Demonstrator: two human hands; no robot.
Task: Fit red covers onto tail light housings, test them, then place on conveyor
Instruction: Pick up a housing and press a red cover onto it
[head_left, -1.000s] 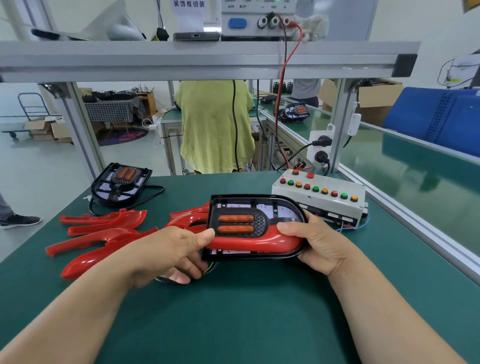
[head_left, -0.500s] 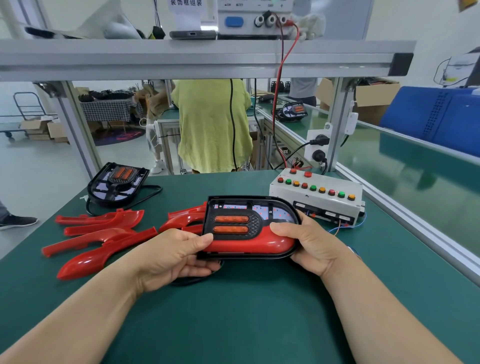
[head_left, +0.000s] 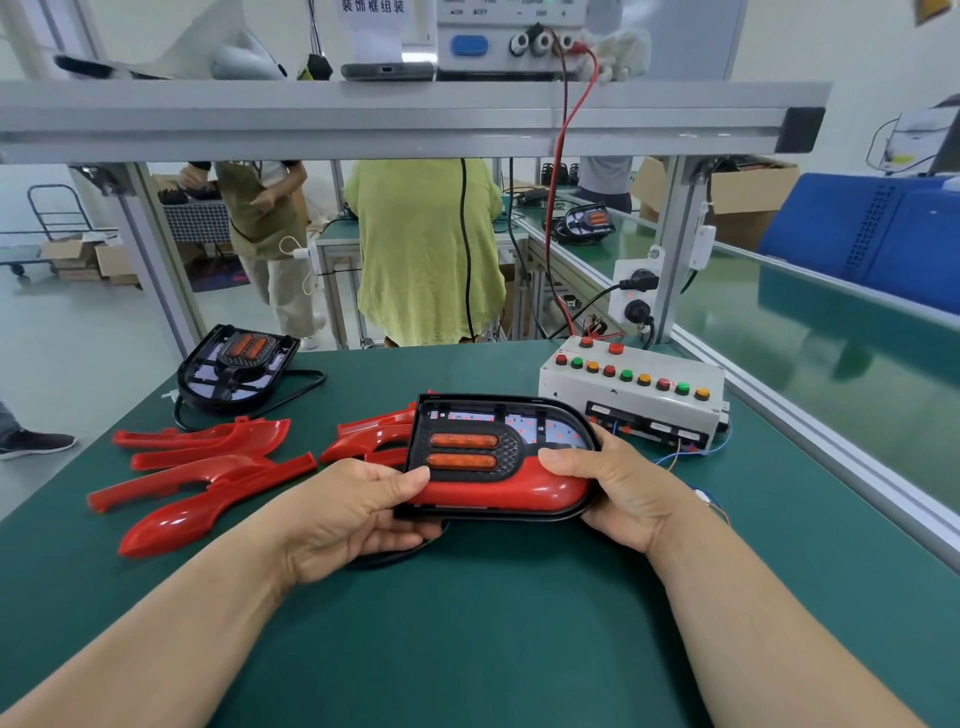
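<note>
Both hands held 1 housing (head_left: 498, 457) just above the table (head_left: 519, 649). The left hand (head_left: 358, 514) gripped its left end, thumb on top. The right hand (head_left: 618, 488) gripped the round right end, thumb pressing the red cover (head_left: 519, 486).

A green-matted surface (head_left: 467, 649) sits under a grey aluminium shelf (head_left: 363, 122) on slanted posts. Beyond it, pale glossy floor (head_left: 78, 332) holds a trolley (head_left: 47, 228) and cardboard boxes (head_left: 88, 257); white walls surround blue crates (head_left: 857, 234).
</note>
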